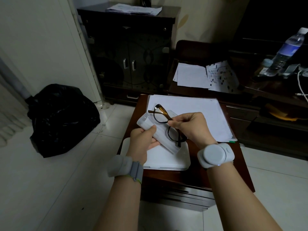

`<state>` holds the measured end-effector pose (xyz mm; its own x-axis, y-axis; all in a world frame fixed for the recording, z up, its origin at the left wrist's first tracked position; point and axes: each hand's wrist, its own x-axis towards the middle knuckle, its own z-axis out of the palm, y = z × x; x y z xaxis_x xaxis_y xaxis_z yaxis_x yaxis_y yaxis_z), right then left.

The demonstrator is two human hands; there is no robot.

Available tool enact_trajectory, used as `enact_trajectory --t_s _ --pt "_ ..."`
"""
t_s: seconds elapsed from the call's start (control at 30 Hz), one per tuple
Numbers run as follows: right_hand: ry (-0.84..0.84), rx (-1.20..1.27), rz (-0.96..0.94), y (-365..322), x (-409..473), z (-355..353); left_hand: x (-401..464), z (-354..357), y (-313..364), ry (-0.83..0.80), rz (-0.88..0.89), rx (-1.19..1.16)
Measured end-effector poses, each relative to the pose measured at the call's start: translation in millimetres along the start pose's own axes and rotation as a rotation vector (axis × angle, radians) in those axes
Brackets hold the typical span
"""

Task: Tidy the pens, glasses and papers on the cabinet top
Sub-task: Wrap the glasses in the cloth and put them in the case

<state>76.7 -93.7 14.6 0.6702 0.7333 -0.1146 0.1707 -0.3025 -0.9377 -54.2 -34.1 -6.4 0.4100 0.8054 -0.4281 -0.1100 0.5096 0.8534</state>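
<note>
Forearms: both are seen closest to the lens, each banded at the wrist, reaching forward over the near edge of the cabinet top [191, 177].
Left hand [143, 140]: its fingers are curled around the near end of a pale translucent case [156, 130], thumb on top, so the case is gripped and held above the surface.
Right hand [191, 127]: its fingers [173, 123] are pinched together on the bridge region of the glasses [166, 124]; the frame is clamped there, not merely touched.
Glasses, long axis: the frame is seen running from far-left to near-right, one lens toward the far edge, the other nearer the body, with a temple hanging down near the right palm.
Glasses relative to case: the frame is laid across the upper face of the case, touching or just above it; whether it is partly inside cannot be told.
Key relation: the case's long axis lies roughly parallel to the frame, so the frame is judged to need sliding along that line; the right hand is the nearer one to do it.
White tray [183, 162]: it rests on the near left part of the cabinet top, beneath both hands.
Papers [200, 114]: a stack is squared up toward the far right corner.
Pens: none can be made out.
Risk: the open temple is judged liable to catch on the case's edge.
</note>
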Motion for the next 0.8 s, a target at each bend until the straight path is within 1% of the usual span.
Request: enact_trajectory --t_s 0.17,0.43,0.53,0.8 --pt "-0.014 -0.064 -0.027 1.0 0.9 0.7 0.7 1.0 -0.7 0.001 -0.018 0.010" --pt "-0.012 -0.234 -0.102 -0.5 0.9 0.1 -0.8 3.6 -0.7 -0.011 -0.015 0.022" --pt "-0.001 -0.249 -0.108 -0.2 0.9 0.9 -0.6 3.7 -0.3 -0.011 -0.013 0.029" --pt "0.000 -0.385 -0.133 -1.6 -2.4 2.2 -1.1 3.3 -1.0 -0.021 0.004 0.043"
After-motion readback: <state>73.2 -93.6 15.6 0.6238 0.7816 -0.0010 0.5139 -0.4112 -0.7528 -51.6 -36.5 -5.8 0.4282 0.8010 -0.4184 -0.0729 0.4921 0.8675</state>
